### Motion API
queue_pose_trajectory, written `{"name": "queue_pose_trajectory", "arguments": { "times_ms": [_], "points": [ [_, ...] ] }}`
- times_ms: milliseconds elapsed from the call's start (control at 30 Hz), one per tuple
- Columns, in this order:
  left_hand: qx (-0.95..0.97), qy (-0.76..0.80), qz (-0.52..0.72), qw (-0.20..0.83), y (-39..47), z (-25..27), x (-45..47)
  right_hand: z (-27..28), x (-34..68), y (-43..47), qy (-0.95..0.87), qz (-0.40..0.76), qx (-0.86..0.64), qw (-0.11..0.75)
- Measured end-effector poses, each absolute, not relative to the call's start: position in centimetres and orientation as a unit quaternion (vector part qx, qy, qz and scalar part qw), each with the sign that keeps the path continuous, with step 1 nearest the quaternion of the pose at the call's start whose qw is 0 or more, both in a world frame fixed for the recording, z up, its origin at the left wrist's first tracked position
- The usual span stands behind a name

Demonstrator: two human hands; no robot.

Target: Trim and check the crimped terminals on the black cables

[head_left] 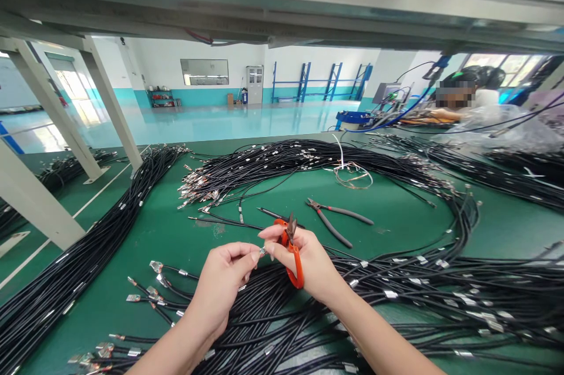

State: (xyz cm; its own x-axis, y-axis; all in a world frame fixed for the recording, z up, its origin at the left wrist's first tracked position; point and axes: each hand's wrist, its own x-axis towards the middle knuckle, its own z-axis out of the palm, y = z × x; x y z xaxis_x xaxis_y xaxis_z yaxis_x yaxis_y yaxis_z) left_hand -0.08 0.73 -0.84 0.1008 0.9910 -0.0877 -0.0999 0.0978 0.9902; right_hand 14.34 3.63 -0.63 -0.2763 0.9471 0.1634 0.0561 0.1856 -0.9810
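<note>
l hand (224, 272) pinches metal pc (262, 251) beside r hand (304, 251) (fingers round red scissors (291, 235)), so best aim blades (292, 224) off fingertips.

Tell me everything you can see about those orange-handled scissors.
The scissors have dark, metal-looking blades and orange, plastic-looking looped handles. The right hand holds them over the green worktable, blades pointing away from the person. Whether the blades are fully closed is hard to tell.
</note>
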Motion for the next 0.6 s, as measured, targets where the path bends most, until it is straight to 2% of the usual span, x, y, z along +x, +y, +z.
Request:
{"name": "queue_pose_trajectory", "arguments": {
  "times_ms": [133, 233, 300, 367, 433, 600],
  "points": [
    [0.492, 0.481, 0.457, 0.564, 0.9, -0.7, -0.2, -0.8, 14.3, 3.7, -0.628, 0.485, -0.410, 0.449],
    [0.540, 0.513, 0.442, 0.500, 1.3, -0.2, -0.7, -1.0, 14.6, 4.0, -0.644, 0.440, -0.428, 0.457],
    [0.563, 0.526, 0.447, 0.454, 1.8, 0.0, -1.2, -1.3, 15.0, 4.6, -0.696, 0.318, -0.474, 0.436],
    [0.577, 0.538, 0.459, 0.408, 2.4, 0.0, -1.9, -1.8, 15.6, 5.3, -0.753, 0.172, -0.510, 0.378],
    [0.594, 0.560, 0.449, 0.363, 2.9, -0.3, -2.8, -2.3, 16.0, 6.0, -0.792, 0.089, -0.513, 0.319],
    [0.697, 0.645, 0.247, 0.191, 2.8, -1.5, -5.6, -2.9, 15.8, 6.7, -0.836, 0.050, -0.485, 0.251]
  ]
}}
